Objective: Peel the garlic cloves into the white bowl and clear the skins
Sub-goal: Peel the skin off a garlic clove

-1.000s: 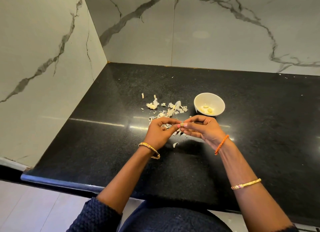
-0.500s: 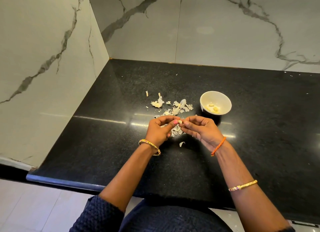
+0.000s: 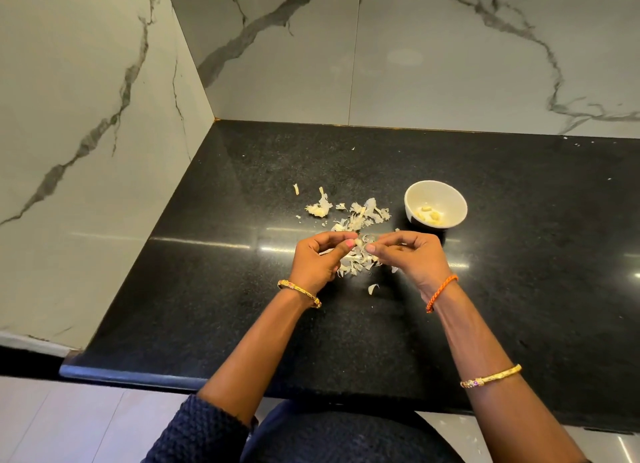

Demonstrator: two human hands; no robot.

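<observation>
The left hand keeps its grip on a garlic clove, pinched at thumb and fingertip. The right hand has drawn slightly away, its grip curled on what seems a skin flake, though I cannot tell. Peeling looks nearly done. The white bowl and skins sit mid-tabletop.

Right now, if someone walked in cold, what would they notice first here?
Two hands meet at the middle of the black counter: the left hand and right hand pinch a garlic clove between their fingertips. Under and behind them lies a pale scatter of skins. Right of that stands the white bowl with a few peeled cloves inside.
</observation>
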